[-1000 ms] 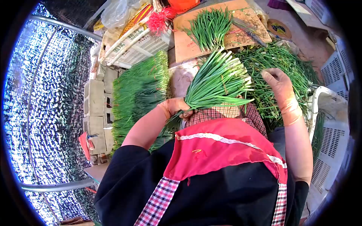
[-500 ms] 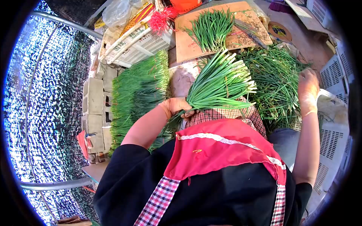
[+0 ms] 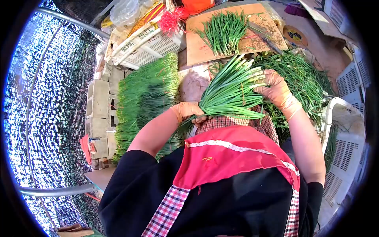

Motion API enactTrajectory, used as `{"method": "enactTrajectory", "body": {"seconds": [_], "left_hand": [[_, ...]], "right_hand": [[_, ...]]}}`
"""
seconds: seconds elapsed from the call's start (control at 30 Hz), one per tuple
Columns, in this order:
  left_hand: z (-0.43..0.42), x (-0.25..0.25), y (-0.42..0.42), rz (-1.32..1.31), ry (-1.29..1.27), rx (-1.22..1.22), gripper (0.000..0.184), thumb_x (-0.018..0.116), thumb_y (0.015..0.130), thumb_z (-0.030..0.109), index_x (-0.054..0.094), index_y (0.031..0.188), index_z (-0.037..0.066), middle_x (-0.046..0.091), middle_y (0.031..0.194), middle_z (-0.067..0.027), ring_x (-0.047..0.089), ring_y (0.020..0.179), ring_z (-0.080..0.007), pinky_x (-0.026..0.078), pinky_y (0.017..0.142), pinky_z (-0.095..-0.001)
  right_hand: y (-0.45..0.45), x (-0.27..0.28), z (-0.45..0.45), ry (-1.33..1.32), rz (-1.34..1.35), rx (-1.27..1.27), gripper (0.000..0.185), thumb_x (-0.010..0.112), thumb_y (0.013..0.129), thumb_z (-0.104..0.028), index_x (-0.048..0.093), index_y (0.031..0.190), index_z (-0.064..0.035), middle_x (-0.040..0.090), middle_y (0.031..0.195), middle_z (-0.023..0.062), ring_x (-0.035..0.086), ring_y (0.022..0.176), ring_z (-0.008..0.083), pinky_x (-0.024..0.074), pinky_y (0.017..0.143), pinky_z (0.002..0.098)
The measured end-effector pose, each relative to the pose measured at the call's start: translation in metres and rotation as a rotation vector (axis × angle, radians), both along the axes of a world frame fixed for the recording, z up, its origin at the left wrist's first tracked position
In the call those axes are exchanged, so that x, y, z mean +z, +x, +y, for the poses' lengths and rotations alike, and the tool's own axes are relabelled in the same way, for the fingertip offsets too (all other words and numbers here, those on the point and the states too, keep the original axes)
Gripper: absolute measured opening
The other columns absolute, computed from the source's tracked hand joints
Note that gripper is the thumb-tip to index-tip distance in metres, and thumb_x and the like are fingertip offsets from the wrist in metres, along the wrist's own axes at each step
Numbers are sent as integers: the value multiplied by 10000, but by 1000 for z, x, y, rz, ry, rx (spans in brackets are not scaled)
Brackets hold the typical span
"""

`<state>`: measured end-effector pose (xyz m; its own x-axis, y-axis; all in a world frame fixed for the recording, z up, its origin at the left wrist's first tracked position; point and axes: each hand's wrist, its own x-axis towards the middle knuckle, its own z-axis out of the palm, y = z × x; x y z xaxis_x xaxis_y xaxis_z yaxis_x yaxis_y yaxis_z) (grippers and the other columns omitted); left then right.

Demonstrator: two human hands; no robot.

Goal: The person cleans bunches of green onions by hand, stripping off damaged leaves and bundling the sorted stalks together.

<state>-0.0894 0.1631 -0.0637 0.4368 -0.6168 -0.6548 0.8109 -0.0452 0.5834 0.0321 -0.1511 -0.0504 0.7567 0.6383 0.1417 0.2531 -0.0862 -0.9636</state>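
Note:
A thick bunch of garlic chives (image 3: 227, 93) lies across my lap, its pale stem ends fanned toward the upper right. My left hand (image 3: 188, 112), in an orange glove, is closed around the leafy end of the bunch. At the stem ends, my right hand (image 3: 276, 89), gloved too, pinches the pale tips between thumb and fingers. Beneath my right wrist spreads a loose heap of chives (image 3: 304, 79). Tied bunches of chives (image 3: 148, 94) stand packed in rows to my left.
Ahead, a wooden board (image 3: 197, 49) carries another pile of chives (image 3: 228, 32) and a long knife (image 3: 268, 39). A white plastic crate (image 3: 150, 45) and red string (image 3: 169, 21) are at the upper left. Concrete blocks (image 3: 98, 102) line the left; another white crate (image 3: 343, 150) stands right.
My right hand has come in from the far right, over the loose heap, to the stem ends of the bunch. My left hand keeps its hold, almost in place.

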Motion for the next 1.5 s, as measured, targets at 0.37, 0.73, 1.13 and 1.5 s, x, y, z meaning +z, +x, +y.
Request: {"method": "enactTrajectory", "body": {"seconds": [0.37,0.73,1.13,1.5], "left_hand": [[-1,0,3,168,-114,25,278,679,729,113,554,968,43,438,598,-7,384,502,-104,308,437,-272],[-13,18,1,3,-20,-28,200,670,757,247,551,855,120,412,589,40,341,473,-81,305,447,-247],[-8,10,1,-26,77,-34,260,656,727,143,562,951,49,430,590,8,381,483,-103,306,433,-252],[-20,25,-1,-8,73,51,196,628,698,73,578,886,97,382,577,47,325,477,-71,269,435,-238]], "right_hand": [[-14,12,6,-9,-412,-127,112,680,716,-56,656,826,-59,644,892,67,537,946,252,376,916,368],[-13,30,-5,-330,-608,-178,148,619,633,64,647,695,-68,612,812,154,572,731,308,471,730,317],[-19,51,-55,-149,-450,-420,396,721,663,-35,614,1043,-65,594,1057,125,554,1027,251,411,933,330],[-12,23,4,-136,-597,-83,197,717,622,-22,681,806,-83,645,737,78,590,723,271,475,692,351]]}}
